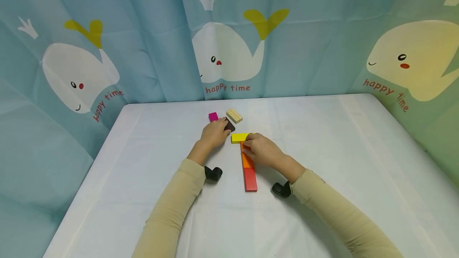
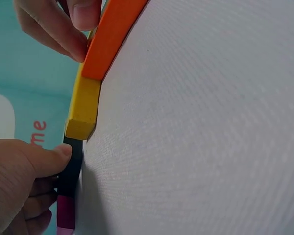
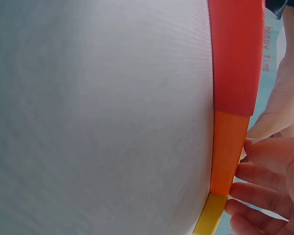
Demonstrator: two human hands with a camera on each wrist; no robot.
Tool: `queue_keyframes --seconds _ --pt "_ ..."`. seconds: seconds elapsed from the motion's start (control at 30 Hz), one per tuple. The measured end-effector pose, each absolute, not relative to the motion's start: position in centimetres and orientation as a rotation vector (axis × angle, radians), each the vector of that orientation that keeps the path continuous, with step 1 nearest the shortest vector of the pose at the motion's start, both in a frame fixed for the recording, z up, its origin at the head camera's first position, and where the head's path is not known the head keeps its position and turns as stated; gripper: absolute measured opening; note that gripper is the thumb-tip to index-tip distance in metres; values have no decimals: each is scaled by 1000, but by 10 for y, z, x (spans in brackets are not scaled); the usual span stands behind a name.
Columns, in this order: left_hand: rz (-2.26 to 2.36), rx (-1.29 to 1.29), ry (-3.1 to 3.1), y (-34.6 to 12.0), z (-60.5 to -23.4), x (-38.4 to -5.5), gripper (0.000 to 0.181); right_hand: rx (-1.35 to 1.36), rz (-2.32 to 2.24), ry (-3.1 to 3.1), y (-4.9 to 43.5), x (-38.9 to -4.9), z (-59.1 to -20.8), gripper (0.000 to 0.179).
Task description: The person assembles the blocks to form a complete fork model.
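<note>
Nearest you, the red block [image 1: 250,179] lies flat on the white table [image 1: 340,150], butted end-to-end with the orange block [image 1: 247,159]. Your right hand [image 1: 263,150] pinches the orange block where it meets the yellow block [image 1: 239,137]; keep their edges flush. Farther on, your left hand [image 1: 215,132] grips the dark brown block [image 1: 230,125], beside the magenta block [image 1: 213,116] and natural wood block [image 1: 234,115].

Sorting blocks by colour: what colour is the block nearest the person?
Red block, clearest in the head view.
</note>
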State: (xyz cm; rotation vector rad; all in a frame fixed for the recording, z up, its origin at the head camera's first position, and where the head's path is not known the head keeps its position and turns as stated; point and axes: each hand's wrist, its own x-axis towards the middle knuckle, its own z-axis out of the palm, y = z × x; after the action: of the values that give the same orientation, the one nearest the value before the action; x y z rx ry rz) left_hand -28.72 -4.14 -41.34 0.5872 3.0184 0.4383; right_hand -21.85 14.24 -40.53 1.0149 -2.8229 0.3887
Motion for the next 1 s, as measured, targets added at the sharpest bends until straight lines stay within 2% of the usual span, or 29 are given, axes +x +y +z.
queue_keyframes --seconds 1.0 --pt "476 629 2978 -51 -411 -277 45 994 383 -2841 141 -219 -407 21"
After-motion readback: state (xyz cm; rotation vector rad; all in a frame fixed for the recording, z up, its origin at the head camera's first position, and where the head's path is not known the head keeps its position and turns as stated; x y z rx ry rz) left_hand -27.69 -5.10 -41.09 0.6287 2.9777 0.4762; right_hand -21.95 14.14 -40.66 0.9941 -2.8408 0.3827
